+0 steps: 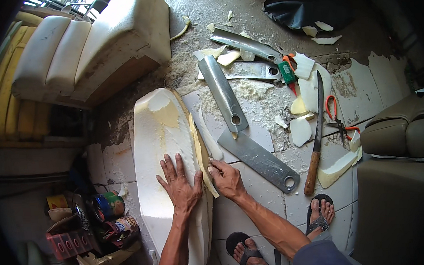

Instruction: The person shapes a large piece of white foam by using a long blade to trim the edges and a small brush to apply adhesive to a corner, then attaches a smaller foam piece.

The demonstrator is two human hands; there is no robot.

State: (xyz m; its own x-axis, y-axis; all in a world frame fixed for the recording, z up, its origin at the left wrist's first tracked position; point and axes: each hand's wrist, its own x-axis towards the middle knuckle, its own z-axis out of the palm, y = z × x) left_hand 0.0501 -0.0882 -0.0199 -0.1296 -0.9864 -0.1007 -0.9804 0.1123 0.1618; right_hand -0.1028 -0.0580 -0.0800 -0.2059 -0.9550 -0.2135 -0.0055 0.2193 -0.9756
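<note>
Lying lengthwise on the tiled floor (pixel 231 216), left of centre and to the left of both sandalled feet: the foam (pixel 159 140), long and white, with a rounded far end and a yellowish patch on top near it. Along its right edge, a narrow yellowish strip (pixel 197 143), running down to between the two hands. On top of the foam, palm down, fingers spread and gripping nothing: the left hand (pixel 180 190), with its thumb toward the strip. Just right of the strip, fingers curled in and drawn together: the right hand (pixel 228 180). Too hidden between those fingers to tell whether anything is pinched there. Just beyond, a slim white piece (pixel 207 135), pointing away from the knuckles.

Farther right on the floor, four metal plates (pixel 260 161), each with a round hole near one end, the two farthest near a green bottle (pixel 286 73) with a red tip. Beside them, a long knife (pixel 314 150) with a wooden handle, then scissors (pixel 333 107) with red-orange handles. All around, pale scraps (pixel 301 131) and crumbs.

At upper left, a white padded seat (pixel 114 36), near stacked yellow slabs (pixel 15 91). At right, a brown seat (pixel 393 194). At lower left, jumbled clutter with a red box (pixel 71 244). At the far right, a dark sheet (pixel 302 13) with pale scraps by it.
</note>
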